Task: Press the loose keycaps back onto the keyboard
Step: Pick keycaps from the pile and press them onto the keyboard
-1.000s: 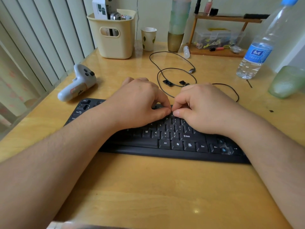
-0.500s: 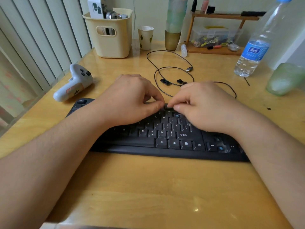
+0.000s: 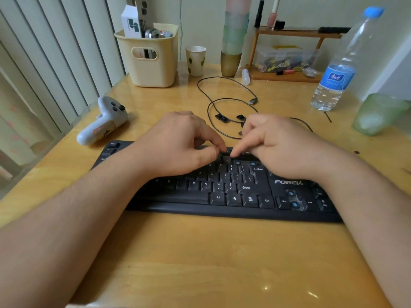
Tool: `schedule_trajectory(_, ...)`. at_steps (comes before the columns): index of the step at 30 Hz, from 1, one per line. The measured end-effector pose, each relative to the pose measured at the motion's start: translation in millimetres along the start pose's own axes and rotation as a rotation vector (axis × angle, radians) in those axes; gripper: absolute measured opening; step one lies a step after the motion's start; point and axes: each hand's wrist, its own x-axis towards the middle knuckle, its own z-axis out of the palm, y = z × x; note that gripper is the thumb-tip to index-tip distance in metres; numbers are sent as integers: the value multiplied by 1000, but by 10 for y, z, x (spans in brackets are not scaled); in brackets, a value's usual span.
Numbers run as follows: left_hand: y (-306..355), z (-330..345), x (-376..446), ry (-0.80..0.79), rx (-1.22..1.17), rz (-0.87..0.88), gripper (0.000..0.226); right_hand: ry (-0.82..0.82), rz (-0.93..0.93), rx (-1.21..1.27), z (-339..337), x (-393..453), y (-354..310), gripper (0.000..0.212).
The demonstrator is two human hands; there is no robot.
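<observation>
A wooden desk [image 3: 200,263] holds a black keyboard [image 3: 222,196]. Left hand [image 3: 178,143] and right hand [image 3: 280,145] meet over its top rows, curled fingertips pressing one keycap [image 3: 226,154]. Loose keycaps [image 3: 221,117] lie just behind.

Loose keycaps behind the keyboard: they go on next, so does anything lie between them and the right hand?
Nothing solid blocks them. The loose keycaps lie among loops of the black cable, just beyond the right hand, which could lift them clear.

Soft, even daylight; glare spots on the glossy table [image 3: 222,274]; wide-angle edges bow.
</observation>
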Motion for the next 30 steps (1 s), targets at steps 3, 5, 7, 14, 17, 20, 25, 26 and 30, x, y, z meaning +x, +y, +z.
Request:
schedule_trajectory(3, -36, -2, 3, -104, 12, 28, 30, 310, 70, 113, -91, 61, 143, 32)
schedule_trajectory(5, -52, -37, -2, -131, 16, 34, 34, 370, 198, 108, -130, 162, 276, 26)
schedule_trajectory(7, -52, -76, -15, -84, -5, 22, 37, 288, 336, 66, -154, 286, 364, 23)
schedule_trajectory(14, 8, -66, -48, -96, 35, 14, 43, -41, 148, -280, -144, 604, 208, 27)
schedule_trajectory(17, -7, -53, -58, -34, 26, -9, 38, -38, 135, -394, -36, 704, 196, 14)
schedule_trajectory(20, -51, -48, -48, 23, 20, -50, 29, 68, 156, -296, -26, 678, 121, 13)
schedule_trajectory(25, -15, -84, -16, 178, -226, -191, 12, 261, 185, 205, 2, 365, -239, 16)
schedule_trajectory(26, 10, -77, -12, 192, -298, -211, 10, 266, 185, 340, 46, 309, -293, 17)
schedule_trajectory(30, 78, -34, -10, 119, -513, -223, 21, 291, 171, 669, 163, 113, -403, 16)
